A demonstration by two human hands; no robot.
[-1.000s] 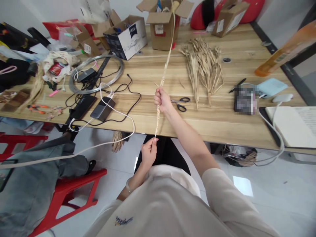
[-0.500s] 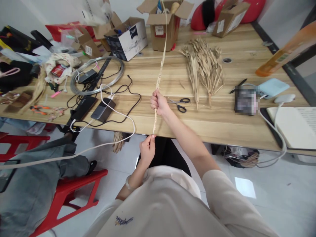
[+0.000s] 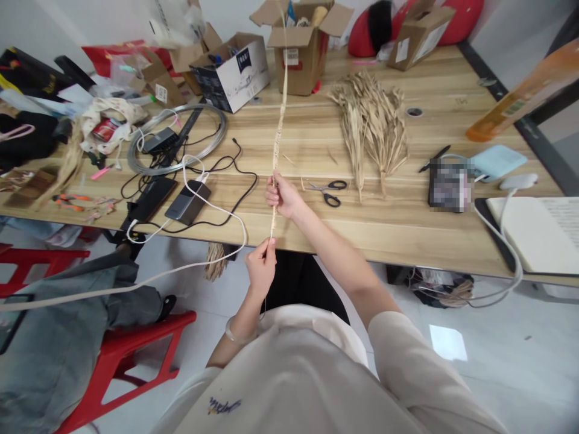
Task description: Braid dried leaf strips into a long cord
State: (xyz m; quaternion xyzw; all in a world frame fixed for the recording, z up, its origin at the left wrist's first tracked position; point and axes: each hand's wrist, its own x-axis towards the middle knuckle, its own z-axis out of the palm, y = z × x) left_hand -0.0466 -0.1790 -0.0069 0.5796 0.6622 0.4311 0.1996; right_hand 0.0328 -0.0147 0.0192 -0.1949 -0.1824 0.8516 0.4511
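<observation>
A long pale braided strand (image 3: 277, 141) runs upright in the view, from the table's front edge up past a cardboard box. My right hand (image 3: 281, 194) is wrapped round its lower part. Below, at the table edge, my left hand (image 3: 262, 265) pinches the strand's lower end between thumb and fingers. Black-handled scissors (image 3: 332, 193) lie open on the table to the right of my right hand. Dried leaf bundles (image 3: 373, 132) rest beyond the scissors.
Cables, a wire coil (image 3: 221, 129) and a grey power brick (image 3: 188, 202) lie left. Boxes stand at the back, including an open cardboard box (image 3: 296, 66). An open notebook (image 3: 534, 232) and blue device (image 3: 499, 161) are right. A seated person's leg (image 3: 67, 319) shows lower left.
Both hands and the strand have shifted left, my right hand slightly down and my left slightly up. Small pale scraps now show on the table near the strand.
</observation>
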